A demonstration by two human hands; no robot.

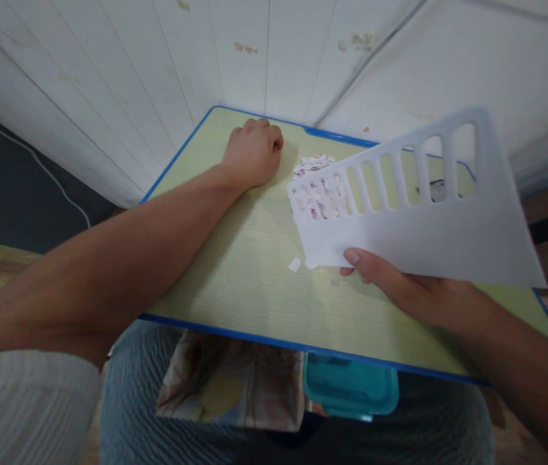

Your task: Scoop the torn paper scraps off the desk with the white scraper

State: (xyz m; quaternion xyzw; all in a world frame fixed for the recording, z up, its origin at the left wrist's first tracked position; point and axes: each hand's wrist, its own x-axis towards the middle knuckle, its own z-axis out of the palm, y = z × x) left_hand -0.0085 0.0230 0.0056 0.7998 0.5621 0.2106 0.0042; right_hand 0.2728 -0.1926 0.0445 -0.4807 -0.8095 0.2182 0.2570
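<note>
My right hand (pixel 390 278) grips the lower edge of a white plastic panel (pixel 423 239) that has a row of long slots along its upper side. The panel is tilted over the table, and its narrow left end is at a heap of torn paper scraps (pixel 313 165), some showing through the slots. Two or more small paper bits (pixel 295 264) lie just below that end. On the table to the left of the heap rests my left hand (pixel 254 152), its fingers curled into a fist. Whether anything is inside the fist is hidden.
The pale yellow table (pixel 244 278) has a blue rim and stands against a white plank wall (pixel 254 58). A grey cable (pixel 370 58) runs down the wall. Below the front edge are a patterned cloth bag (pixel 235 387) and a teal-lidded container (pixel 351 386) by my legs.
</note>
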